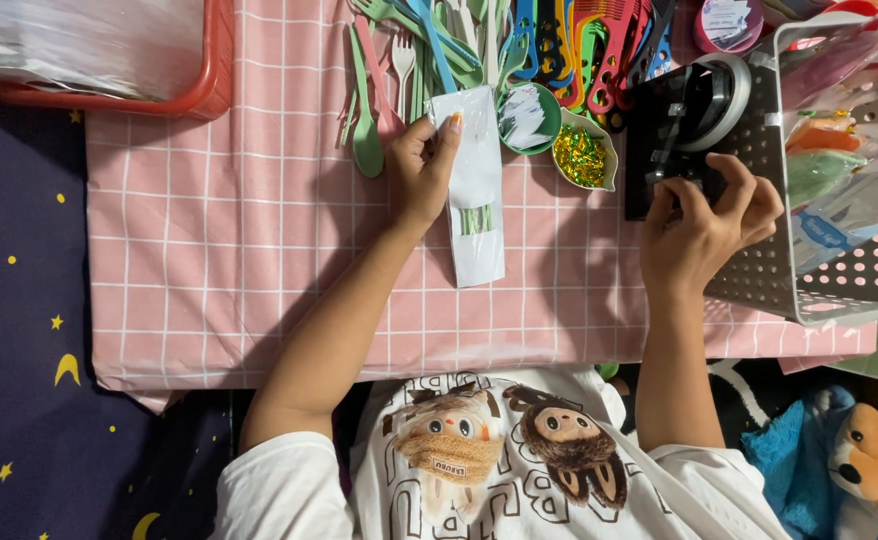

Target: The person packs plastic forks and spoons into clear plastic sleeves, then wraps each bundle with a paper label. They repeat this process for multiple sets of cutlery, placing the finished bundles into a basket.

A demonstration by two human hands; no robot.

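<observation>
The head view is showing my left hand [421,165] pinching a clear plastic sleeve [479,190] by its upper edge, thumb and fingers closing on it so the sleeve is lying flat on the pink checked tablecloth [209,250]; green pieces are showing through its lower half. I am taking the black tape dispenser [684,125] as my landmark: the sleeve is lying well to its left, and my right hand [709,215] is curling at the dispenser's near edge, fingertips bent narrow against its front, though I cannot tell whether they are gripping tape or only touching the dispenser. I am holding the sleeve close to my body, I judge, so both hands are working within easy reach of each other. Just left of the dispenser a small bowl of gold and green twist ties [581,155] and a round green dish [527,118] are sitting side by side. Farther left and behind, coloured plastic cutlery and combs [479,40] are fanning out. Touching the dispenser's right side, a grey perforated basket [839,270] is holding filled packets. Far left of it, a red tray [109,70] is resting at the cloth's corner.
</observation>
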